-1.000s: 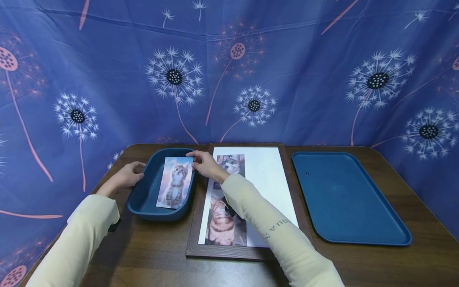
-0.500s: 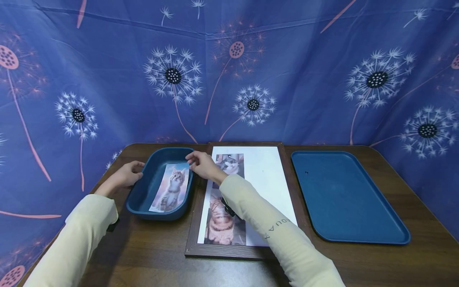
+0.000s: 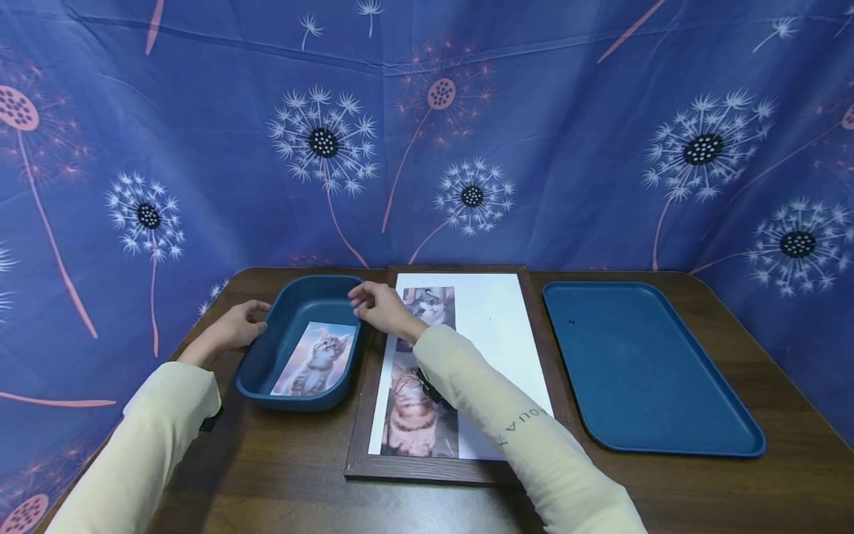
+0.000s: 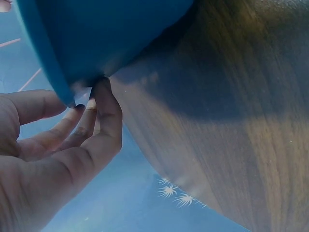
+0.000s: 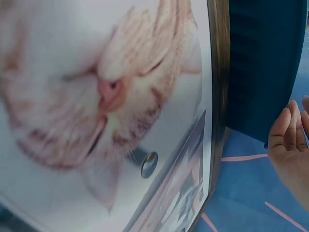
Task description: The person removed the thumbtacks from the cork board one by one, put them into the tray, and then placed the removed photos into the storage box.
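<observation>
A photo of a grey tabby kitten (image 3: 316,360) lies in the deep blue tub (image 3: 267,374), toward its near right side. At the tub's left rim, my left hand (image 3: 235,326) grips the edge between thumb and fingers; the left wrist view shows the fingers (image 4: 113,116) under the rim. Over the right rim, my right hand (image 3: 383,305) has loosely bent fingers and is apart from the photo. To the right lies a framed white board (image 3: 503,326) with a grey-and-white cat photo (image 3: 430,305) and an orange cat photo (image 3: 414,415). The right sleeve partly covers the board.
A shallow blue tray (image 3: 654,371) lies to the right of the board on the brown wooden table (image 3: 287,475). In the right wrist view, a shiny round magnet (image 5: 149,165) sits on the board. A blue dandelion-print cloth (image 3: 567,148) hangs behind.
My right hand has let go of the kitten photo's upper corner. The photo has slid down and toward me inside the tub. My left hand stays on the rim.
</observation>
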`<action>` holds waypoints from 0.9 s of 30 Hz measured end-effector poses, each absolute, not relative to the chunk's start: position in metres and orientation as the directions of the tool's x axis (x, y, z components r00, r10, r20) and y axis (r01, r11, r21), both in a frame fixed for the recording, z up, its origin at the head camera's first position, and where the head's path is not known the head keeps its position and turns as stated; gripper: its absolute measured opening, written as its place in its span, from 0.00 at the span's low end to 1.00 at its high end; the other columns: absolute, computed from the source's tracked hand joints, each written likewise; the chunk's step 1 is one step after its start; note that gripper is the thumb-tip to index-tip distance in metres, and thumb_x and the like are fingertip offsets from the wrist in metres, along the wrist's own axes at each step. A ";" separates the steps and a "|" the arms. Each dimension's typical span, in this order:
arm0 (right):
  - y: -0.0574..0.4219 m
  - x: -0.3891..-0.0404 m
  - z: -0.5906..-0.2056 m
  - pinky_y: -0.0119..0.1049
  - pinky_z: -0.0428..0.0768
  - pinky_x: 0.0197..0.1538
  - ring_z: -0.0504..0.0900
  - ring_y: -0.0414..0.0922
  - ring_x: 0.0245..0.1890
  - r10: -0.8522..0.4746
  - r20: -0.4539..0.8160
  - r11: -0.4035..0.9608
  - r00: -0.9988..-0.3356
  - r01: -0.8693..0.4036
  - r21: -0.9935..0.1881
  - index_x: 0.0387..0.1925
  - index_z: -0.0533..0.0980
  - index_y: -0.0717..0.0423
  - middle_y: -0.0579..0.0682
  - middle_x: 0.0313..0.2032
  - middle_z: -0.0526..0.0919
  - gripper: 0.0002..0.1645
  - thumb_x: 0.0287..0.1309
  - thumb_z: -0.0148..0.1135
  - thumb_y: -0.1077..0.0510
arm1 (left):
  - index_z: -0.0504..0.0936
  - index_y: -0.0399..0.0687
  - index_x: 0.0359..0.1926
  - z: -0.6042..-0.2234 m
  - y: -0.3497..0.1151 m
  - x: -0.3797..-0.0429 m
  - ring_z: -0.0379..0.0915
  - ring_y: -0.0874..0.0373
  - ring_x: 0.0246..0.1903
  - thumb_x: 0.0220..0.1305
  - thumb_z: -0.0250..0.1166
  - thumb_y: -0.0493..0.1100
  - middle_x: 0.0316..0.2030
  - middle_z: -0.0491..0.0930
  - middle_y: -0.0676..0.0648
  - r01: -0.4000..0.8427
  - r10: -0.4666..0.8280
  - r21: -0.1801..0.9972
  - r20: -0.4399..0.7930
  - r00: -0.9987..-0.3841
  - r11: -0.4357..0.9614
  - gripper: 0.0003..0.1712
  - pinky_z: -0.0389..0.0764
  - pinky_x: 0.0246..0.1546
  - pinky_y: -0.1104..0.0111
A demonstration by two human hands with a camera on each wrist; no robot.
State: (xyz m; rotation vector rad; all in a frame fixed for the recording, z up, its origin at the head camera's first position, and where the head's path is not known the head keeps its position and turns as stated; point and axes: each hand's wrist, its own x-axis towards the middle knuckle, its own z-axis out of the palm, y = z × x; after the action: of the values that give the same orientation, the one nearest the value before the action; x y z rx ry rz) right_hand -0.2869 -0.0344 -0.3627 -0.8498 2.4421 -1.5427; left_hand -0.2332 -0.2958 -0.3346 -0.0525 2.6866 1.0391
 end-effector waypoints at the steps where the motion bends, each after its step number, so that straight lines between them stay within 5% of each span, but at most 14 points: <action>1: -0.034 -0.287 -0.362 0.31 0.77 0.44 0.78 0.49 0.43 -0.525 0.182 0.316 -0.831 -0.389 -0.866 0.49 0.73 0.65 0.59 0.43 0.79 0.17 0.57 0.53 0.69 | 0.53 0.26 0.62 -0.335 -0.296 -0.233 0.76 0.49 0.37 0.66 0.44 0.34 0.49 0.65 0.24 -0.125 0.057 0.653 -0.251 -0.966 0.747 0.25 0.80 0.34 0.60; 22: -0.006 -0.297 -0.356 0.31 0.76 0.42 0.78 0.49 0.42 -0.504 0.170 0.360 -0.847 -0.385 -0.850 0.48 0.73 0.64 0.58 0.42 0.80 0.17 0.56 0.56 0.67 | 0.63 0.27 0.58 -0.328 -0.296 -0.234 0.73 0.37 0.45 0.63 0.52 0.40 0.50 0.71 0.26 -0.044 0.024 0.531 -0.120 -0.992 0.846 0.26 0.79 0.36 0.60; 27: 0.007 -0.303 -0.356 0.30 0.75 0.39 0.77 0.51 0.42 -0.489 0.179 0.375 -0.854 -0.391 -0.840 0.48 0.73 0.65 0.59 0.42 0.79 0.17 0.55 0.56 0.67 | 0.65 0.28 0.56 -0.323 -0.293 -0.233 0.71 0.35 0.48 0.63 0.52 0.41 0.49 0.73 0.27 -0.002 0.024 0.477 -0.049 -0.999 0.879 0.25 0.74 0.44 0.51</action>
State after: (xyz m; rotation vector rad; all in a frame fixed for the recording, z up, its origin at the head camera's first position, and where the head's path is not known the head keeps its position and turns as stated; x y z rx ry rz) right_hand -0.3026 0.0067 -0.3558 -0.8097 2.5212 -1.4982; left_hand -0.2331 -0.2925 -0.3231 0.0177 2.9929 0.7608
